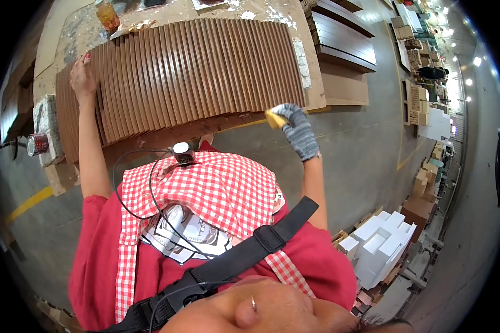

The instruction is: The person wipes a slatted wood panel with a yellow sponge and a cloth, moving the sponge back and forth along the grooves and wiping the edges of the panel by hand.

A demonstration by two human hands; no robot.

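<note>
A long row of brown wooden slats (194, 72), set close side by side, lies across the table. My left hand (83, 79) is bare and rests on the slats near the row's left end, its fingers stretched toward the far side. Beside it a narrow dark gap parts a few slats from the others. My right hand (299, 130), in a grey knit glove, is closed on a yellow sponge (275, 118) just off the row's near right corner. The fingers partly cover the sponge. I cannot tell whether it touches the slats.
An amber jar (106, 15) stands at the table's far left. A glass of red-brown liquid (37, 144) sits by the near left corner on a pale block (49, 122). Dark finished boards (344, 41) are stacked to the right. White foam pieces (380, 247) lie farther right.
</note>
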